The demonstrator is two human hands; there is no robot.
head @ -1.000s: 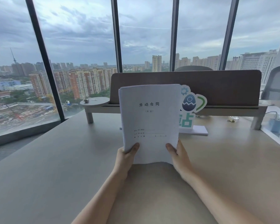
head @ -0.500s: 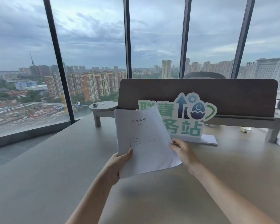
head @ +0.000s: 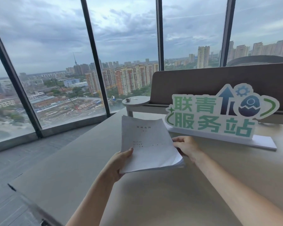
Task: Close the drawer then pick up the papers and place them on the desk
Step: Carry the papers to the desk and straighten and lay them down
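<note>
A white stack of papers with a printed title page lies tilted low over the light desk, its far edge curling up. My left hand grips the stack's near left corner, thumb on top. My right hand holds its right edge, fingers tucked under the sheets. I cannot tell whether the stack touches the desk. No drawer is in view.
A green and white cut-out sign stands on a white base just behind the papers. A brown divider panel with a low shelf runs along the desk's back. Floor-to-ceiling windows are at left and ahead.
The papers have gone from upright in front of me to nearly flat and lower toward the desk. My view has shifted left, and the sign behind is now uncovered.
</note>
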